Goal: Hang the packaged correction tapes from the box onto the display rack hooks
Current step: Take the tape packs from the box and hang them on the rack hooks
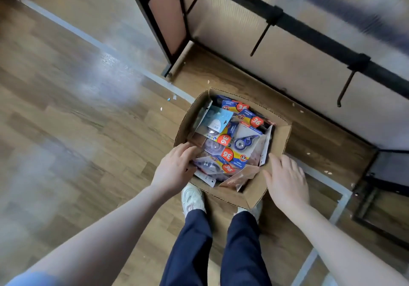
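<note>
Down on the wooden floor (66,113) I see the cardboard box (277,140), open and full of packaged correction tapes (234,144), right before my white shoes (192,198). My left hand (174,166) lies on the box's left rim, fingers loose and holding nothing. My right hand (285,179) rests flat on the right wall, fingers straight. Bare black hooks (262,38) jut from the display rack (327,48) above.

Open cardboard box (277,139) of jumbled correction tapes (230,144)
</note>
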{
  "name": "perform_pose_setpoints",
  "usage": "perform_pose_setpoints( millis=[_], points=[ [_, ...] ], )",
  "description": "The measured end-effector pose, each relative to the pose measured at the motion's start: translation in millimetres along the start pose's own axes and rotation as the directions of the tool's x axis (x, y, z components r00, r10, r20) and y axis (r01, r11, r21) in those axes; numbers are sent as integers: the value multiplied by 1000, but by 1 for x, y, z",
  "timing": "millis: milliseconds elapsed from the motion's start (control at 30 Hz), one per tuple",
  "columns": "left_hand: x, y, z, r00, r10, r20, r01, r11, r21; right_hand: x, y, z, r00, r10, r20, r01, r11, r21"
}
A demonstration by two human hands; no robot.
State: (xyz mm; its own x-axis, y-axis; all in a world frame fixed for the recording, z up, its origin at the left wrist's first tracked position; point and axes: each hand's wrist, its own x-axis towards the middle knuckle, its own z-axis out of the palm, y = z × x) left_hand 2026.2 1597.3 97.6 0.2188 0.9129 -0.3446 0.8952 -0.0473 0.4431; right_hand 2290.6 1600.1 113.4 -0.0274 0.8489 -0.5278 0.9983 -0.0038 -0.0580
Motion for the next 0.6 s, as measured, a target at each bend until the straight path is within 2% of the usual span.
perform_pose_setpoints(
  millis=[133, 300, 500, 600],
  points=[
    [10, -3, 45, 991, -37, 127, 40, 999, -22, 9, 11, 41, 999, -26, 48, 27, 999, -24],
    [39, -3, 89, 961, 62, 271, -72, 997, 28, 32, 18, 72, 995, -83, 48, 86, 995, -50],
    [70, 0, 131, 929, 137, 345, -218, 953, 209, 63, 24, 106, 988, -135, 74, 139, 989, -43],
    [77, 6, 146, 899, 157, 408, -316, 878, 359, 73, 31, 113, 986, -135, 96, 140, 989, -49]
  ],
)
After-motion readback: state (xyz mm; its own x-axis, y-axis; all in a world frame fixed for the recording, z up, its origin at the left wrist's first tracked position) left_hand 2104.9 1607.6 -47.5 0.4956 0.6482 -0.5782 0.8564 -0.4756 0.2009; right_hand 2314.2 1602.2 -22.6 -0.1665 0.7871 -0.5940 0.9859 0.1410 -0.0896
